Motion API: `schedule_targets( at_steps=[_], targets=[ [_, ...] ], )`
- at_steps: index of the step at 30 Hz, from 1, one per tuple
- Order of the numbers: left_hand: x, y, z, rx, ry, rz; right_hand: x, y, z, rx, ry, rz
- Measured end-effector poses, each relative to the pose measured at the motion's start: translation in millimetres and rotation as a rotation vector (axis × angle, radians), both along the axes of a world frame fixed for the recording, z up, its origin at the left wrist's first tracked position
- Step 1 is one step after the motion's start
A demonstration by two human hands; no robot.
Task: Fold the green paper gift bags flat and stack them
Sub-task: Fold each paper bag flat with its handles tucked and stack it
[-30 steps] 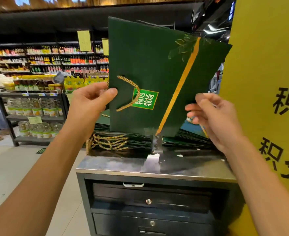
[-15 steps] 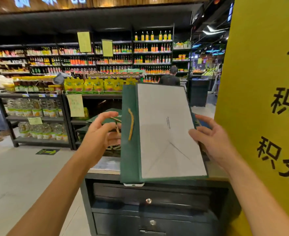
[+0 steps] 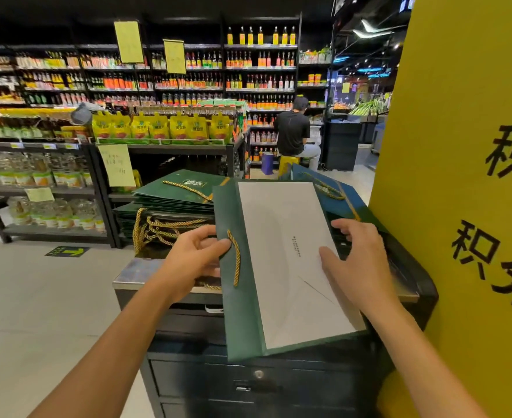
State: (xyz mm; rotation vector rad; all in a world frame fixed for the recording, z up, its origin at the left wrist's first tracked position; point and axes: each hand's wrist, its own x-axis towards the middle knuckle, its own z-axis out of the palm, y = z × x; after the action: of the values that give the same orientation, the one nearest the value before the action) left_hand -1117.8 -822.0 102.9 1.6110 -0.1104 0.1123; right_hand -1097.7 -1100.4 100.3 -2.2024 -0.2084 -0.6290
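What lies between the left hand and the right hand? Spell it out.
In the head view, the green gift bag spans the gap from left hand to right hand: gold cord handle, then white panel.

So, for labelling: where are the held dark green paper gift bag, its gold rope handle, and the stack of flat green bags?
held green paper gift bag (image 3: 240, 321), head view, green side strip.
gold rope handle (image 3: 237, 260), head view, mid-loop.
stack of flat green bags (image 3: 173, 179), head view, top bag's face.
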Motion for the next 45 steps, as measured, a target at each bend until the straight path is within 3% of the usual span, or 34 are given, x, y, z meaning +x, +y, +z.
schedule_targets(
  at_steps=[8,17,21,26,33,41,45],
  targets=[
    [1.9,3.7,-9.9,0.045,-0.064,-0.002,-1.5,93.2,16.0,-0.133,-0.159,0.312],
    [2.0,7.0,-17.3,0.059,-0.158,-0.062,12.0,133.8,34.1,-0.326,0.032,0.158],
    [2.1,9.7,-18.9,0.097,-0.171,-0.085,20.0,134.1,34.7,-0.37,0.097,0.187],
    [2.4,9.6,-18.1,0.088,-0.155,-0.081,20.5,122.3,37.5,-0.286,0.163,0.312],
    [2.6,7.8,-17.0,0.082,-0.129,-0.074,19.6,100.8,30.7,0.032,0.188,0.428],
    [1.2,9.2,-16.3,0.076,-0.139,-0.097,20.4,111.5,10.4,-0.165,-0.084,0.289],
    [0.3,8.9,-16.6,0.09,-0.136,-0.091,19.8,110.0,1.5,-0.097,-0.087,0.34]
  ],
)
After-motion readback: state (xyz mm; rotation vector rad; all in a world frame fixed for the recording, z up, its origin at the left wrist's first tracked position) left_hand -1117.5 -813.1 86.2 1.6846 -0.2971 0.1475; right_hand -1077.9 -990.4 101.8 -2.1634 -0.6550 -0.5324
